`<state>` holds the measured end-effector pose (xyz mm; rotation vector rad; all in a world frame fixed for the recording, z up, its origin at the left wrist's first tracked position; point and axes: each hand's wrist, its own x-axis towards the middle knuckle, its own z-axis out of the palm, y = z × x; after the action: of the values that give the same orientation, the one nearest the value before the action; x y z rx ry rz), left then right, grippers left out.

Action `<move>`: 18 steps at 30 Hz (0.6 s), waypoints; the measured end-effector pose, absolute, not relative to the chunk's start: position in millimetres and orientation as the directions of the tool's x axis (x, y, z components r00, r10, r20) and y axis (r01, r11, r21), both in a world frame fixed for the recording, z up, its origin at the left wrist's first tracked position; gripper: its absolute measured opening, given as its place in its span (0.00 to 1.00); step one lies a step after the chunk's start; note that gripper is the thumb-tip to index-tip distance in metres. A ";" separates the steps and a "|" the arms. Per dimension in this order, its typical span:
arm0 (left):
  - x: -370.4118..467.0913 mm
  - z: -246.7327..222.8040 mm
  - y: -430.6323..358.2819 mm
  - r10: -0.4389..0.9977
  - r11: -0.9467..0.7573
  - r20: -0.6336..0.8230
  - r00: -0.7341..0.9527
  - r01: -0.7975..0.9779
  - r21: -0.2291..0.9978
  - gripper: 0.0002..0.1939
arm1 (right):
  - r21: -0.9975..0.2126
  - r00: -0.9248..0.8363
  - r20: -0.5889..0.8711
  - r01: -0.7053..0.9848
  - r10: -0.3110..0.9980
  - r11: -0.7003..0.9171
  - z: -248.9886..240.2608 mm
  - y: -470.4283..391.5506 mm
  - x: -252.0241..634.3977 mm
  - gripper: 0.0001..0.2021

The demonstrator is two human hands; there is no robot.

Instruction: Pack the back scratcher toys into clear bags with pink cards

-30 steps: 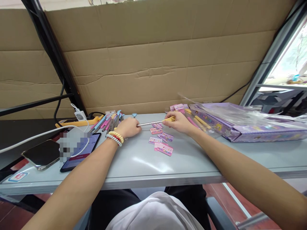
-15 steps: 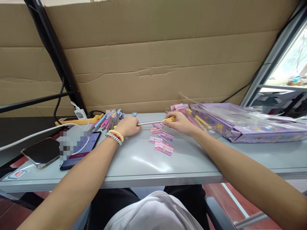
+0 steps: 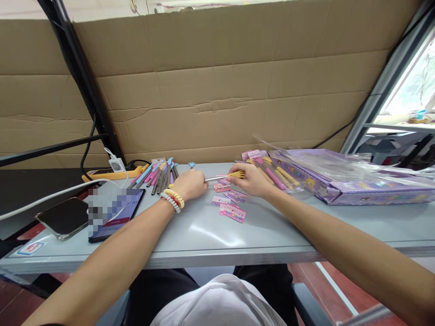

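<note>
A back scratcher with a thin metal rod (image 3: pixel 215 178) and a yellow hand-shaped head (image 3: pixel 238 174) lies crosswise between my two hands, just above the table. My left hand (image 3: pixel 190 185), with beaded bracelets at the wrist, is closed around its handle end, which the fingers mostly hide. My right hand (image 3: pixel 249 179) pinches the rod's other end by the yellow head. Below the rod, small pink and purple printed cards (image 3: pixel 233 212) lie scattered on the grey table (image 3: pixel 204 240). Behind my left hand rests a pile of blue, pink and grey-stemmed back scratchers (image 3: pixel 163 175).
At right, a purple box (image 3: pixel 374 192) bears clear plastic wrapping, with yellow and pink handles (image 3: pixel 275 178) beside it. Two phones (image 3: pixel 64 217), a white cable (image 3: pixel 50 198) and a yellow device (image 3: pixel 112 173) lie left. A cardboard wall (image 3: pixel 217 90) closes the back.
My left hand has moved right, towards my right hand, and less of the metal rod shows between them. Both hands keep their grip. The view has shifted slightly.
</note>
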<state>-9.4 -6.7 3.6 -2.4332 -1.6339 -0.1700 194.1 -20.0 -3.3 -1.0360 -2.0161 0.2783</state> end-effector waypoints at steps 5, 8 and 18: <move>-2.9 5.8 -13.4 0.900 -0.357 0.222 0.375 0.927 -0.117 0.19 | -0.528 -0.302 0.612 0.532 0.731 0.662 -3.8 -23.5 191.7 0.08; -0.6 7.6 -17.5 0.901 -0.341 0.242 0.361 0.932 -0.121 0.19 | -0.523 -0.293 0.635 0.519 0.715 0.676 -4.8 -25.1 189.8 0.08; 4.1 15.5 -33.9 0.891 -0.276 0.332 0.308 0.951 -0.142 0.17 | -0.519 -0.277 0.684 0.464 0.675 0.718 -1.2 -32.6 186.3 0.09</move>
<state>4.1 -33.9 15.5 -2.2682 -1.6607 -0.2680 186.3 -32.6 -1.2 -0.8765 -1.9297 0.2662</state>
